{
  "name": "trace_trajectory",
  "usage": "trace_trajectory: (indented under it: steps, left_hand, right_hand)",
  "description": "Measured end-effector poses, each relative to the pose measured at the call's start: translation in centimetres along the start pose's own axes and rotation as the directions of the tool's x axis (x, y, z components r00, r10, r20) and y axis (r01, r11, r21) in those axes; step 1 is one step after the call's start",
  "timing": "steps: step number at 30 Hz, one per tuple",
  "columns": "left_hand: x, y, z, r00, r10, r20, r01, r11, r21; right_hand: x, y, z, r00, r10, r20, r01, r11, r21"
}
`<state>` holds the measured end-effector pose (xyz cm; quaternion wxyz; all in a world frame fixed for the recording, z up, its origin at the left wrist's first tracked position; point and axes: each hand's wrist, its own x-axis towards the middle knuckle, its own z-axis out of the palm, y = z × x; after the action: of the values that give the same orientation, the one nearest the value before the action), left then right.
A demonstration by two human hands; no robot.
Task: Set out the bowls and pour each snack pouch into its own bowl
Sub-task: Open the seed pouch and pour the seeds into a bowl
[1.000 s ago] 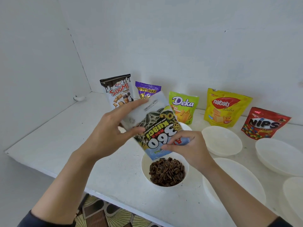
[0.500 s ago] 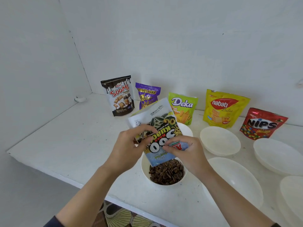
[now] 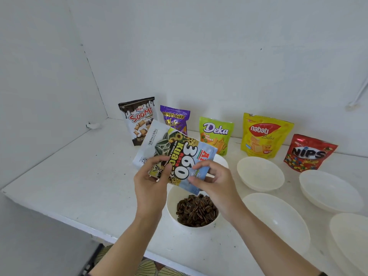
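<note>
I'm looking down on the white bench [image 3: 79, 186], which is carrying everything. Four empty white bowls are sitting on its R side: the front bowl [image 3: 276, 220], the far-R bowl [image 3: 330, 190], the corner bowl [image 3: 350, 242], which the frame edge is cutting off, and the back bowl [image 3: 259, 173] just in front of the nabati pouch [image 3: 264, 134]. The smaller seed bowl [image 3: 171, 204] is sitting near the bench's front edge, directly under both hands.

Five pouches are standing upright along the back wall. L to R they're the Soomi pouch [image 3: 139, 118], Mum's Bake pouch [image 3: 175, 116], Deka pouch [image 3: 216, 134], nabati pouch and Nips pouch [image 3: 309, 153].

The Kuaci pouch [image 3: 175, 154] is hanging in the air above the seed bowl, tilted, w/ its print reading upside down and its lower corner pointing at the bowl. The L hand [image 3: 151, 182] is gripping the pouch's lower L part, thumb lying on the front. The R hand [image 3: 213, 182] is pinching the blue lower corner btwn thumb and fingers.

Dark striped sunflower seeds [image 3: 196, 210] are lying heaped in the seed bowl. I can't tell whether any are falling.
</note>
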<state>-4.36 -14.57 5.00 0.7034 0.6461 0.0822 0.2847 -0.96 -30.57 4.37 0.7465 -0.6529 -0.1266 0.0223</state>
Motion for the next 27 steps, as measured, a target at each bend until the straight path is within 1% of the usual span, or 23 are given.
trace_trajectory:
  steps: [5,8,10,14,15,17,19,20,22,24,27]
  left_hand:
    - [0.1,0.5,-0.4,0.997,-0.073,-0.018,0.072,0.997,-0.04]
    - [0.6,0.3,-1.7,0.993,-0.113,0.022,0.113,0.993,-0.043]
    - [0.8,0.3,-2.4,0.987,-0.123,0.103,0.124,0.992,0.001]
    - [1.4,0.3,-3.5,0.951,-0.094,0.295,0.02,0.97,0.244]
    - [1.5,0.4,-3.7,0.943,-0.095,0.318,0.005,0.961,0.275]
    - [1.9,0.7,-3.9,0.942,-0.08,0.325,-0.014,0.961,0.277]
    - [2.3,1.0,-4.2,0.952,-0.045,0.302,-0.041,0.961,0.274]
    - [2.5,1.1,-4.4,0.955,-0.031,0.295,-0.055,0.959,0.276]
    - [2.5,1.0,-4.6,0.954,-0.028,0.297,-0.064,0.953,0.297]
    - [2.1,0.8,-4.6,0.943,-0.059,0.326,-0.054,0.944,0.327]
    - [1.4,0.7,-4.0,0.927,-0.067,0.368,-0.078,0.928,0.365]
  right_hand:
    - [-0.3,0.9,-0.6,0.998,0.004,-0.068,-0.008,0.999,-0.052]
    - [-0.1,0.6,-1.9,0.998,-0.014,-0.054,0.007,0.992,-0.127]
    - [0.3,0.3,-2.9,0.999,-0.033,-0.021,0.029,0.981,-0.19]
    - [1.5,-0.7,-4.5,0.988,-0.038,0.151,0.084,0.946,-0.314]
    - [1.7,-1.0,-4.7,0.981,-0.031,0.191,0.099,0.928,-0.358]
    - [2.1,-1.5,-4.9,0.968,-0.037,0.249,0.144,0.893,-0.426]
    - [2.4,-2.0,-4.8,0.964,-0.084,0.251,0.195,0.867,-0.459]
    - [2.5,-2.1,-4.7,0.968,-0.111,0.224,0.202,0.877,-0.436]
    - [2.4,-2.1,-4.1,0.985,-0.126,0.122,0.156,0.949,-0.275]
    - [2.4,-1.9,-3.3,0.991,-0.128,0.036,0.132,0.979,-0.153]
    - [2.5,-1.3,-1.8,0.988,-0.155,-0.002,0.154,0.981,-0.121]
